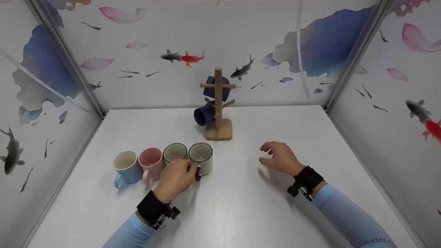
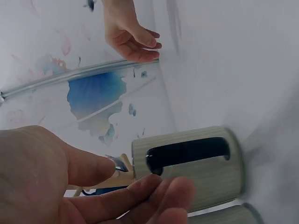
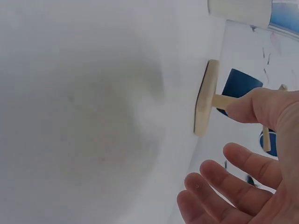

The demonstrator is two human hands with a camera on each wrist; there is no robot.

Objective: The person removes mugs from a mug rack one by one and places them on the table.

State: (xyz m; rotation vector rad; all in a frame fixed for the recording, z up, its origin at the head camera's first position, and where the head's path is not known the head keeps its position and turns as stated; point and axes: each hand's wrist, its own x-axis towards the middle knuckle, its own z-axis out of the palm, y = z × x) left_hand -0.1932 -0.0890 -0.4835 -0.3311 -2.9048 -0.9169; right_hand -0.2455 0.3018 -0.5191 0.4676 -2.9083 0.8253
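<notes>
My left hand [image 1: 176,179] is beside the black handle [image 2: 189,153] of the rightmost ribbed pale-green mug [image 1: 205,166]. In the left wrist view its thumb and fingers stand apart, with nothing between them and the handle just past the fingertips. A second pale-green mug [image 1: 175,152], with a dark rim, stands touching or nearly touching it, partly behind that hand. Further left are a pink mug [image 1: 151,162] and a light-blue mug [image 1: 129,170], both upright. Off to the right, my right hand [image 1: 280,158] hovers over the table with loosely bent fingers, holding nothing.
A wooden mug stand [image 1: 218,113] rises at the back middle of the white table [image 1: 241,210]. Two dark-blue mugs hang on it, an upper mug [image 1: 225,92] and a lower mug [image 1: 203,115]. Patterned panels [image 1: 137,86] close in the back and sides.
</notes>
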